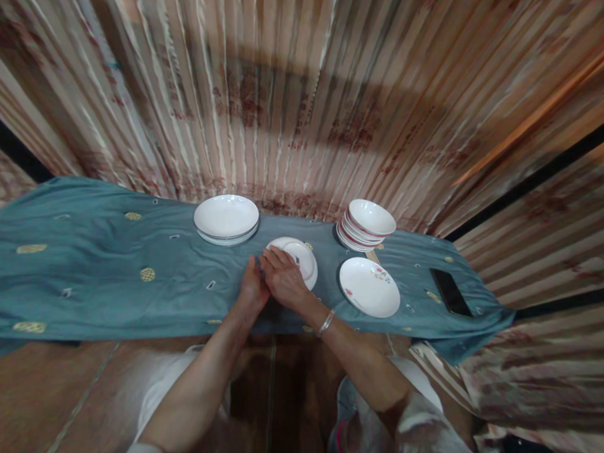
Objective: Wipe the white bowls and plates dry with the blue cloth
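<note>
A white plate [307, 258] is upside down in front of me, its foot ring and a small dark mark facing up. My right hand [284, 275] lies across the plate's near left part, fingers stretched out side by side towards the left rim. Close against it, at the plate's left edge, is my left hand [255, 282], thumb up. Its other fingers are mostly hidden, so I cannot tell whether they hold the rim. To the right lies a white oval plate [369, 288] with a flower pattern, face up.
Behind to the left is a stack of white plates [226, 216]. A stack of white bowls [371, 217] stands at the back right. A black phone [451, 292] lies near the right end of the teal cloth [98, 262]. A pleated curtain [286, 100] hangs behind the table.
</note>
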`<state>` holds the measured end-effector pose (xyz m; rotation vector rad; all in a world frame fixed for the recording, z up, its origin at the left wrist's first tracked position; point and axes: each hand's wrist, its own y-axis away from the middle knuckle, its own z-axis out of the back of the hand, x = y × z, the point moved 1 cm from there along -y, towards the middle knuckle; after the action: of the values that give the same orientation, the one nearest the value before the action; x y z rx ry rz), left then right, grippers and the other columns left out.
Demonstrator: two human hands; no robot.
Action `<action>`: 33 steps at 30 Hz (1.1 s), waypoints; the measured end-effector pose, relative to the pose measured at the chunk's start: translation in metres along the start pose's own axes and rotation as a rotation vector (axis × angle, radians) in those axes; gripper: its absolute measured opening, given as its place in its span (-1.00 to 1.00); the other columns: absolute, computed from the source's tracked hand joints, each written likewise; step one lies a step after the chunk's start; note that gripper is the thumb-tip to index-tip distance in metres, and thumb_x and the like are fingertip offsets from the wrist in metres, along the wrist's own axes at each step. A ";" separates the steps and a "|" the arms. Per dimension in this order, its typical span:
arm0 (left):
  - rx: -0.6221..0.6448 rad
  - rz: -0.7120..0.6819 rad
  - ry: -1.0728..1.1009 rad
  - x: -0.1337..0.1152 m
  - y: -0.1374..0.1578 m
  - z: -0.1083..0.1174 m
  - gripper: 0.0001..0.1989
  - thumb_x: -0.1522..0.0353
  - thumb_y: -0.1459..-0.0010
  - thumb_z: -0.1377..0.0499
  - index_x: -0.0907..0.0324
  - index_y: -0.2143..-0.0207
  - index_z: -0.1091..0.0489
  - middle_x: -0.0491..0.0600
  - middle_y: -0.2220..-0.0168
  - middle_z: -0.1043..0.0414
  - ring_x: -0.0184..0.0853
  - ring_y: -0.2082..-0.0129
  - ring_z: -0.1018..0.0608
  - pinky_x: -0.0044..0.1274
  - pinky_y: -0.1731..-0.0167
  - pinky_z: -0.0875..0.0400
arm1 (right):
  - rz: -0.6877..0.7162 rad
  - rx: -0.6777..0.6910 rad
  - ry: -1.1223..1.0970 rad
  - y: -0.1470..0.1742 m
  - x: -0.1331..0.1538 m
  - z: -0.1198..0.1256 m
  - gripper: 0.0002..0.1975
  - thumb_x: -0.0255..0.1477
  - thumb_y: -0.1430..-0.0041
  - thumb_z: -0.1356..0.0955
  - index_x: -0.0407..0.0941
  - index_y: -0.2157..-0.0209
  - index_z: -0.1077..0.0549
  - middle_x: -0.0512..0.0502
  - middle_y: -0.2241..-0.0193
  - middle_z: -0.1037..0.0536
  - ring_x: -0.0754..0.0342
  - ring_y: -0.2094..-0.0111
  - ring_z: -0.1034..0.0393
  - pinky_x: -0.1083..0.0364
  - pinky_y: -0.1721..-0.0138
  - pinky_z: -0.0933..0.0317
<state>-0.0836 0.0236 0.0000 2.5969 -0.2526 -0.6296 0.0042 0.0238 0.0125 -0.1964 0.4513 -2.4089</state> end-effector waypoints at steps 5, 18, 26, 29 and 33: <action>0.020 0.032 0.007 0.001 0.002 -0.003 -0.54 0.18 -0.35 0.16 0.26 0.16 -0.44 0.16 0.17 -0.56 -0.13 -0.06 -0.50 -0.25 -0.07 -0.39 | -0.028 0.119 0.022 -0.030 -0.005 0.019 -0.75 -0.49 -0.34 -0.22 -0.25 0.10 -0.48 -0.26 0.01 -0.51 -0.10 -0.13 -0.26 -0.01 -0.15 -0.07; -0.059 -0.062 -0.061 0.006 0.004 -0.006 -0.65 0.22 -0.28 -0.02 0.28 0.32 -0.48 0.12 0.37 -0.59 -0.10 0.04 -0.57 -0.33 -0.01 -0.44 | -0.422 0.324 -0.055 -0.077 -0.069 0.028 -0.68 -0.42 -0.33 -0.21 -0.15 0.25 -0.60 -0.36 0.17 -0.61 -0.06 0.16 -0.49 0.10 0.18 -0.23; -0.010 -0.071 -0.101 0.007 0.006 -0.007 -0.62 0.26 -0.29 0.01 0.27 0.38 -0.51 0.12 0.38 -0.61 -0.11 0.00 -0.56 -0.31 -0.08 -0.37 | -0.743 0.166 -0.332 -0.042 -0.122 0.004 -0.62 -0.42 -0.32 -0.21 -0.23 0.43 -0.58 -0.19 0.48 -0.54 0.01 0.35 -0.47 0.09 0.30 -0.21; -0.007 -0.070 -0.101 0.006 0.006 -0.005 -0.62 0.29 -0.32 0.05 0.27 0.34 -0.51 0.11 0.37 -0.61 -0.14 -0.01 -0.55 -0.33 -0.09 -0.36 | -0.805 0.120 -0.340 -0.022 -0.132 -0.006 -0.59 -0.41 -0.32 -0.18 -0.22 0.46 -0.55 -0.08 0.59 -0.47 0.06 0.47 -0.40 0.12 0.40 -0.20; -0.001 -0.092 -0.113 0.007 0.002 -0.002 -0.68 0.32 -0.29 0.00 0.28 0.28 -0.51 0.10 0.33 -0.61 -0.13 -0.02 -0.54 -0.32 -0.09 -0.36 | -0.856 0.032 -0.322 0.006 -0.136 -0.024 -0.58 -0.47 -0.32 -0.13 -0.17 0.46 -0.53 -0.05 0.63 -0.46 0.07 0.52 -0.36 0.12 0.41 -0.22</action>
<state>-0.0767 0.0208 -0.0006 2.5870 -0.1682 -0.8099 0.1059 0.1137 -0.0151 -0.9019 0.1870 -3.1145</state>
